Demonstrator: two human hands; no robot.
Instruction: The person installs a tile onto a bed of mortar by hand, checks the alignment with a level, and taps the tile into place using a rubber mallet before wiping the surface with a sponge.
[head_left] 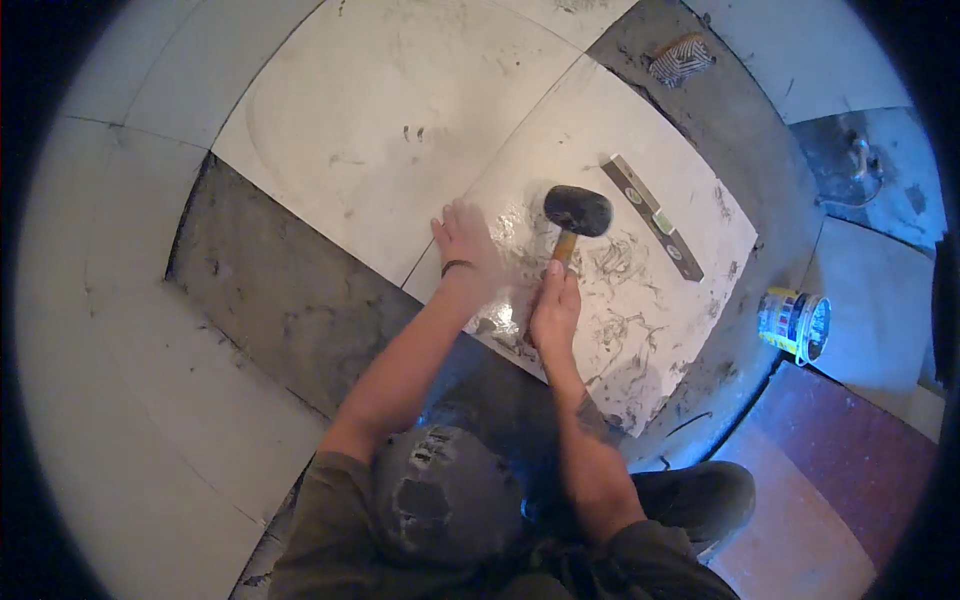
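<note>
Rubber mallet is sitting between 1 and 2 o'clock from the middle of the view, black head, wooden handle, with the right hand wrapped round the grip. Can't tell if the head's actually touching the tile. Left hand is just inside 12 o'clock, spread flat with nothing in it, over the seam of two pale tiles; too blurry to say if it's pressing down.

As for progress, I'd call it partway. The smeared tile lies edge to edge with the plain tile at 11 o'clock, so those two look placed. Grey smears and a wet shine on the first one say cleanup isn't done, and the grey strip between 9 and 10 plus the one along the right are rough base with no tile on them.

Surface-wise: spirit level lying flat on the smeared tile at 2 o'clock, and some striped bundle, cloth or sponge maybe, near 1. Bucket at 3, reddish floor at 4, pipe fitting past 2. Room's dim, with bluish light on that right side.
</note>
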